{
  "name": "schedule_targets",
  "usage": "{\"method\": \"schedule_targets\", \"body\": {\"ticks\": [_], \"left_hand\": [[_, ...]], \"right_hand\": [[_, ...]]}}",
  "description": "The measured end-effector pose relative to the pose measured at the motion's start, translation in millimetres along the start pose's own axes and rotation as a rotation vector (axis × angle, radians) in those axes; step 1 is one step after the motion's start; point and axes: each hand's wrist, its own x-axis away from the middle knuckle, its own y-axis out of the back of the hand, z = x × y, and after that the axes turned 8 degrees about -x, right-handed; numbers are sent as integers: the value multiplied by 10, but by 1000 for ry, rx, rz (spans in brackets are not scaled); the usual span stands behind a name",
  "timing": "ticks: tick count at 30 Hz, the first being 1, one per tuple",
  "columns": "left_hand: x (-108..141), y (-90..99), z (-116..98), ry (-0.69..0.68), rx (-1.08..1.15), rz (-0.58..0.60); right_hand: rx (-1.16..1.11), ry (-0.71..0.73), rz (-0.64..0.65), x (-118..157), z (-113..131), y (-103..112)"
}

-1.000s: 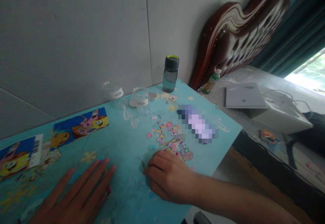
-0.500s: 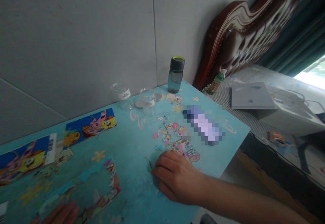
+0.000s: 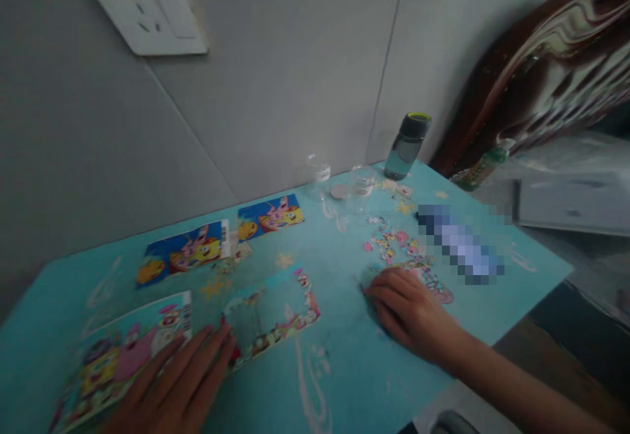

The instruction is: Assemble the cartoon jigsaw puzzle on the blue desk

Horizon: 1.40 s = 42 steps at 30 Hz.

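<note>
My left hand (image 3: 180, 371) lies with fingers stretched over the lower right of a cartoon picture card (image 3: 125, 355), its fingertips at the left side of a partly assembled puzzle border (image 3: 312, 306). The border's middle shows the bare tabletop. My right hand (image 3: 406, 303) rests on the table, fingers closed together, beside a pile of small coloured puzzle pieces (image 3: 401, 240). Whatever its fingertips may hold is too small and blurred to name. Two more picture cards, one left (image 3: 187, 250) and one right (image 3: 270, 216), lie behind the border.
Two clear jars (image 3: 319, 174) (image 3: 361, 188) and a dark water bottle (image 3: 406, 148) stand along the wall edge. A pixelated flat object (image 3: 460, 240) lies right of the pieces. Behind the right edge are a green-labelled bottle (image 3: 485, 166) and a padded headboard (image 3: 551, 66).
The view has turned left, so the table's things appear further right. More of my left hand and the front picture card now show. My right hand stays beside the pieces.
</note>
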Motion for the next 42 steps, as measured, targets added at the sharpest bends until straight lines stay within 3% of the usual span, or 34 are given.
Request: {"method": "schedule_targets", "body": {"ticks": [2, 5, 11, 15, 23, 35, 42], "left_hand": [[-212, 164, -106, 3, 1, 5], [-389, 261, -211, -21, -20, -1], [-378, 339, -261, 38, 44, -18], [-372, 395, -295, 20, 133, -37], [-365, 362, -389, 36, 237, -61], [-346, 378, -372, 72, 291, -63], [-339, 383, -373, 83, 302, -19]], "right_hand": [[34, 4, -17, 3, -12, -3], [95, 53, -11, 2, 106, -74], [144, 110, 104, -217, 779, -432], [182, 136, 96, -433, 1028, -628], [188, 100, 81, -487, 1083, -766], [164, 94, 114, -486, 1055, -738], [203, 162, 100, -552, 1095, -685]]}}
